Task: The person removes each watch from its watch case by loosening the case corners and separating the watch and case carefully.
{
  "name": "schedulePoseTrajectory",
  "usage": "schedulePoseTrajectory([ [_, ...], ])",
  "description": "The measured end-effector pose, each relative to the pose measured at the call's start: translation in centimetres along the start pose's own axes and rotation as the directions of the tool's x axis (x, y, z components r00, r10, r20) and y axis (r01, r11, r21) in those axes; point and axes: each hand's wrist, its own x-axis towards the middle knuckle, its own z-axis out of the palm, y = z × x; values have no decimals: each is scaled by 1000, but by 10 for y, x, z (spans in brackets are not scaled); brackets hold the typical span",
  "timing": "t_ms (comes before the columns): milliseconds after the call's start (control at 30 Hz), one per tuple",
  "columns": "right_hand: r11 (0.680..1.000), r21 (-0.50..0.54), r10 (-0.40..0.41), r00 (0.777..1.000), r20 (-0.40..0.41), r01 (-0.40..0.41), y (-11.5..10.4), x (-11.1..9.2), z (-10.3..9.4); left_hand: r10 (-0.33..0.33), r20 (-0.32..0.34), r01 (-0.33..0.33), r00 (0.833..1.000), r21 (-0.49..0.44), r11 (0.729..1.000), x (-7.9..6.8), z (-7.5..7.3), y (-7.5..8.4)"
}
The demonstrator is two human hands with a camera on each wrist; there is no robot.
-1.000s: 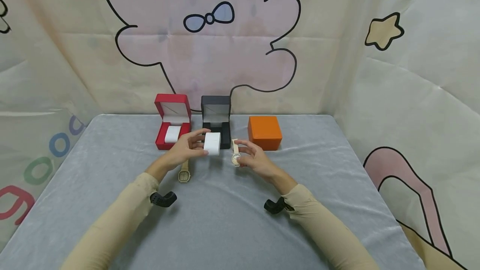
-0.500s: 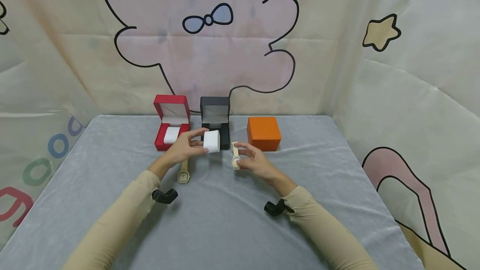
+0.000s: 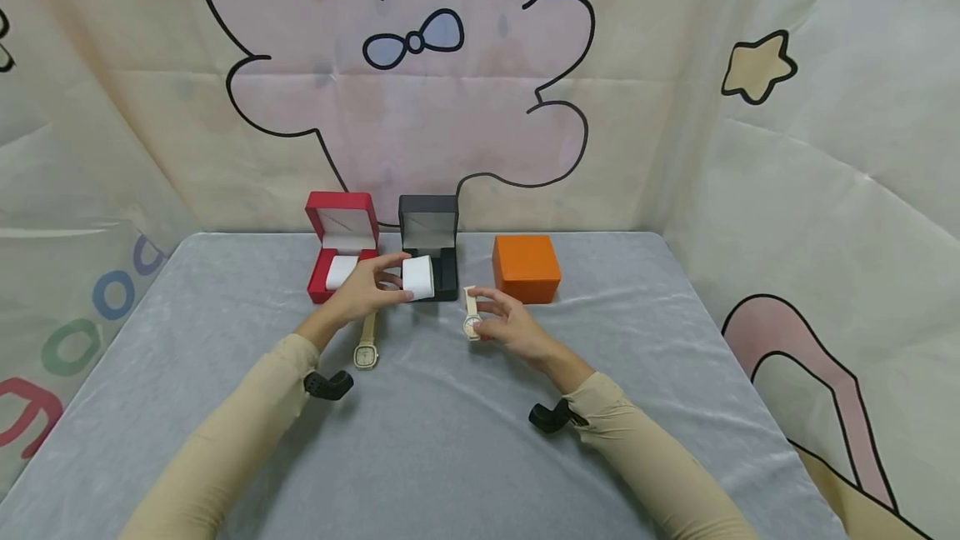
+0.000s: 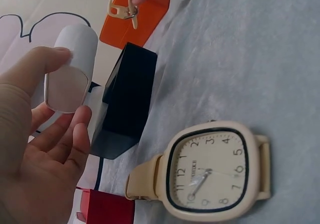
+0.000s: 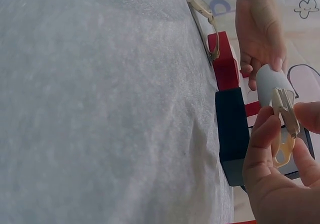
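My left hand [image 3: 365, 288] pinches a white watch cushion [image 3: 417, 277] between thumb and fingers, raised in front of the open black watch box [image 3: 447, 273]. In the left wrist view the cushion [image 4: 75, 54] shows a flat, paler end face. To the right, my right hand [image 3: 512, 325] holds a cream wristwatch [image 3: 472, 319] by its case and strap; its strap curves round in a loop in the right wrist view. A second cream watch [image 3: 365, 356] with a squarish case lies on the cloth below my left hand, which hides part of its strap.
An open red watch box [image 3: 324, 273] with a white cushion [image 3: 341, 271] inside stands left of the black one. At the right is a closed orange box [image 3: 527, 268]. Grey cloth [image 3: 450, 440] covers the table; a printed curtain [image 3: 637, 148] hangs behind.
My left hand has shifted the cushion slightly left and turned it, so that it sits a little nearer the black box's left side. My right hand and its watch have hardly moved.
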Motion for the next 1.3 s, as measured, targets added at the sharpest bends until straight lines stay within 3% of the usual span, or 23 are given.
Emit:
schedulePoseTrajectory([
  [200, 1000, -7, 8, 1000, 3, -7, 4, 1, -1, -27, 1, 26, 1000, 28, 999, 4, -1, -1],
  [433, 1000, -6, 12, 1000, 12, -12, 4, 2, 0, -14, 7, 14, 1000, 78, 997, 6, -4, -4],
  [667, 1000, 1, 1, 1000, 6, -1, 7, 3, 0, -82, 8, 81, 997, 86, 993, 10, -4, 1],
  [1300, 1000, -26, 11, 1000, 2, -11, 6, 4, -1, -68, 12, 65, 998, 168, 984, 28, -2, -2],
])
